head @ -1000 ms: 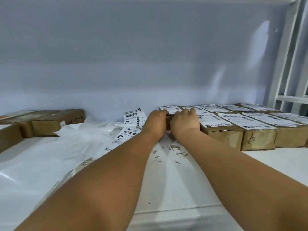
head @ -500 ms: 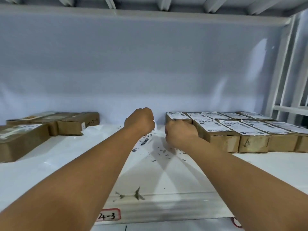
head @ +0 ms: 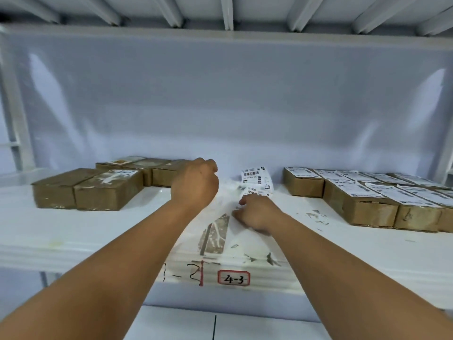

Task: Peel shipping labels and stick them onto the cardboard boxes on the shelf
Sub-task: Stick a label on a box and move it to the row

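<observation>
Two bare hands out over a white shelf (head: 73,231), forearms stretched in from the near edge. Found the left hand (head: 195,184) raised above the shelf, just in front of the left group of cardboard boxes (head: 107,192), fingers curled into a fist, nothing showing in it. Found the right hand (head: 259,213) lower and nearer, down at the shelf surface between the two box groups, fingers bent, fingertips (head: 242,200) at the near end of a strip of shipping labels (head: 257,179). Could not tell a pinch from a mere touch there.

Saw the strip of shipping labels standing curled at the far middle of the shelf, barcodes facing the camera, with crumpled translucent backing paper (head: 229,190) just to its left. Saw the right group of cardboard boxes (head: 360,207) packed side by side in rows, a white printed label flat on each top in view. Saw mostly plain brown tops on the left group, with a pale patch across the near right box.

Noted grey-brown scraps (head: 215,235) stuck on the shelf near the right wrist. Noted a red-bordered tag (head: 233,278) reading "4-3" on the front lip, handwritten marks just left of it. Beyond, a pale glossy back panel (head: 220,106); overhead, white beams (head: 226,13).
</observation>
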The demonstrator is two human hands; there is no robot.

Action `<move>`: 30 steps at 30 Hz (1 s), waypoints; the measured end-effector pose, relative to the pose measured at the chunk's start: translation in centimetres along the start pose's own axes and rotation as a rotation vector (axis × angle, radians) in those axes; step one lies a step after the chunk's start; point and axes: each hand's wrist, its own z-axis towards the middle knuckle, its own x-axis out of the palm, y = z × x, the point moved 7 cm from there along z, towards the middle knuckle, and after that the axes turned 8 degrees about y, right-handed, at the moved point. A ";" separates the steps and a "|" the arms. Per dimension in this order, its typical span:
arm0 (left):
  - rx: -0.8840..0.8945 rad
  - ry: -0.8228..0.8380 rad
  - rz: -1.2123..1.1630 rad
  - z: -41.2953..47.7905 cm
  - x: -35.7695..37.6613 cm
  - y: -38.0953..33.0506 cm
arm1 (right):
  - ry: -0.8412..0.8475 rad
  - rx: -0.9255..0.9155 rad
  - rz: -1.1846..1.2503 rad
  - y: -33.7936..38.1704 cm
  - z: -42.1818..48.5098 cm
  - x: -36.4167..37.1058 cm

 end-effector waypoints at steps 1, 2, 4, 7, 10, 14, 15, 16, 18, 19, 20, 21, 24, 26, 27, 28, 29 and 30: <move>-0.048 -0.017 -0.038 0.4 -0.2 1.6 | 0.011 0.007 -0.005 0.0 0.1 0.3; -0.084 -0.022 -0.051 0.9 -0.2 3.1 | 0.024 0.008 -0.006 0.0 0.5 0.5; -0.132 0.002 -0.041 1.7 0.7 5.6 | 0.053 -0.004 -0.002 0.1 1.3 0.8; -0.245 0.034 -0.065 2.9 2.3 9.1 | 0.067 -0.035 0.012 0.8 2.8 1.0; -0.304 0.065 -0.035 4.4 3.3 11.0 | 0.044 -0.042 0.031 0.6 4.1 1.3; -0.282 0.218 0.133 6.5 5.3 12.5 | 0.006 -0.069 -0.049 0.1 4.9 1.6; -0.276 0.260 0.151 6.9 6.1 12.9 | -0.004 -0.059 -0.073 0.0 4.9 1.5; -0.285 0.298 0.157 7.1 6.8 13.1 | -0.018 -0.046 -0.085 -0.1 4.9 1.3; -0.328 0.336 0.196 7.2 7.8 13.4 | -0.061 -0.036 -0.093 -0.2 4.8 0.9; -0.348 0.337 0.224 7.1 7.9 13.5 | -0.084 -0.039 -0.092 -0.2 4.8 0.6; -0.360 0.331 0.248 7.1 7.8 13.4 | -0.101 -0.036 -0.086 -0.3 4.9 0.5; -0.365 0.325 0.253 7.2 7.7 13.4 | -0.109 -0.023 -0.082 -0.4 4.8 0.4; -0.358 0.346 0.195 7.2 7.6 13.3 | -0.085 0.013 -0.086 -0.7 4.7 0.5; -0.336 0.331 0.168 7.4 7.5 13.3 | -0.060 0.039 -0.099 -0.8 4.5 0.6; -0.318 0.319 0.163 7.4 7.3 13.2 | -0.043 0.057 -0.107 -0.9 4.5 0.7; -0.304 0.308 0.152 7.4 7.2 13.2 | -0.032 0.073 -0.106 -1.0 4.5 0.8; -0.295 0.294 0.132 7.3 7.2 13.2 | -0.027 0.085 -0.093 -1.1 4.5 0.8; -0.291 0.277 0.105 7.3 7.0 13.2 | -0.032 0.086 -0.065 -1.2 4.4 0.7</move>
